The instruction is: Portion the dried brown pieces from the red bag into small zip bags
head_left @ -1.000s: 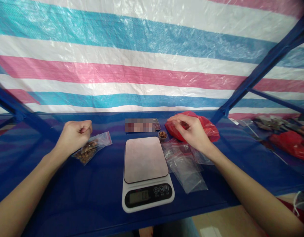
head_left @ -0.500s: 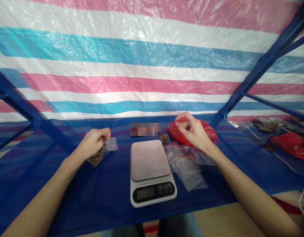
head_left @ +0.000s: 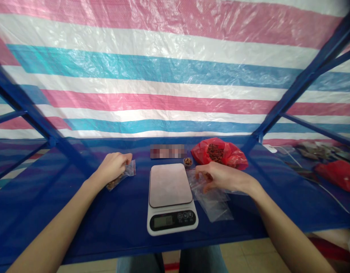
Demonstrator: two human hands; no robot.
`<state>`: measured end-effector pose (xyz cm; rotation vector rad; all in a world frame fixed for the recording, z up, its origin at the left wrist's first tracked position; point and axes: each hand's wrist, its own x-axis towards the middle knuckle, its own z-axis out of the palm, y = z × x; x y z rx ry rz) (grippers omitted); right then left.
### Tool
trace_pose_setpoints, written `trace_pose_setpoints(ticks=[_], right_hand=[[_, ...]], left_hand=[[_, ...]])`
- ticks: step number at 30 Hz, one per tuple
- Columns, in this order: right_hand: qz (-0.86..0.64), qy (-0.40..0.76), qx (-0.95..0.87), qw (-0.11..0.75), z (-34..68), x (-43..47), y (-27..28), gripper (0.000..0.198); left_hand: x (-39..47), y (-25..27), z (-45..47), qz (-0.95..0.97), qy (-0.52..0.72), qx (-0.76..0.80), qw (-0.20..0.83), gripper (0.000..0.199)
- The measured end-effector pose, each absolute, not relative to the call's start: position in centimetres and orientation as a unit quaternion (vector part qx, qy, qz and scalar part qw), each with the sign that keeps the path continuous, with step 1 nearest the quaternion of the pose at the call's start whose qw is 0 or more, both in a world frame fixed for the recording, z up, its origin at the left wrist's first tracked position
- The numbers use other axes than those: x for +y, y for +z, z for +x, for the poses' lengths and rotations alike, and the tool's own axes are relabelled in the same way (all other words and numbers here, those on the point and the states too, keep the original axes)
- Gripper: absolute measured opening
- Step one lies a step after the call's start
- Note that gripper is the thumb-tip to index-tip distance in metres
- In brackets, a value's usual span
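Centre-left: left hand (head_left: 115,167), curled at filled bag (head_left: 115,183), grip unclear; centre-right: right hand (head_left: 217,175), parted fingers (head_left: 203,168), at clear bags (head_left: 216,207); risk: doubles through clinging

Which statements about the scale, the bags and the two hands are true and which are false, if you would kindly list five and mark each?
1. The digital scale stands between the left hand and the right hand. True.
2. The left hand is on the digital scale. False: it is at a small clear bag.
3. The red bag is open, with brown pieces showing. True.
4. The red bag lies left of the digital scale. False: it lies to the right.
5. The right hand is at the clear plastic bags. True.
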<state>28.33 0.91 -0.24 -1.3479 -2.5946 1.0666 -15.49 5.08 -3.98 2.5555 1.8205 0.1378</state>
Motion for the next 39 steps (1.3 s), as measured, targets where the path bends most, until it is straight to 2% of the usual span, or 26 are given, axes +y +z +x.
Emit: trace_pose_setpoints(ticks=[4, 7, 10, 14, 18, 21, 23, 25, 27, 29, 32, 39], right_hand=[[-0.434, 0.321, -0.841, -0.011, 27.0, 0.1, 0.4, 0.029], [-0.417, 0.307, -0.856, 0.003, 26.6, -0.2, 0.7, 0.015], [-0.399, 0.304, -0.864, 0.032, 27.2, 0.1, 0.5, 0.009], [-0.373, 0.327, -0.864, 0.082, 28.7, 0.9, 0.8, 0.010], [-0.345, 0.318, -0.870, 0.154, 29.4, 1.4, 3.3, 0.018], [-0.335, 0.252, -0.878, 0.231, 28.1, 1.4, 6.3, 0.021], [-0.329, 0.192, -0.885, 0.267, 26.3, 1.4, 8.1, 0.021], [-0.299, 0.123, -0.904, 0.279, 24.0, 1.7, 9.5, 0.018], [-0.287, 0.058, -0.917, 0.270, 21.8, 2.3, 10.3, 0.015], [-0.290, -0.001, -0.920, 0.263, 20.2, 3.0, 10.7, 0.015], [-0.296, -0.041, -0.920, 0.252, 18.7, 4.1, 10.8, 0.014], [-0.246, -0.105, -0.924, 0.272, 17.4, 6.0, 9.5, 0.021]], left_hand=[[4.9, -3.9, -15.1, 0.810, 0.049, 0.584, -0.007, 0.023], [4.7, -3.7, -15.4, 0.806, 0.138, 0.575, 0.020, 0.023], [4.6, -3.2, -16.3, 0.792, 0.229, 0.563, 0.053, 0.021], [4.6, -2.3, -17.6, 0.746, 0.331, 0.574, 0.063, 0.018], [3.9, -0.2, -16.1, 0.701, 0.448, 0.548, 0.089, 0.016], [2.4, 2.4, -11.8, 0.754, 0.388, 0.471, 0.244, 0.020], [1.6, 4.0, -8.1, 0.793, 0.324, 0.393, 0.334, 0.031], [1.4, 5.2, -4.8, 0.823, 0.292, 0.314, 0.371, 0.052], [2.3, 5.9, -2.5, 0.839, 0.271, 0.268, 0.388, 0.052], [4.0, 6.2, -1.6, 0.835, 0.296, 0.274, 0.375, 0.035], [6.6, 6.1, -1.6, 0.831, 0.336, 0.300, 0.327, 0.025], [8.5, 6.9, -2.0, 0.857, 0.342, 0.323, 0.212, 0.022]])
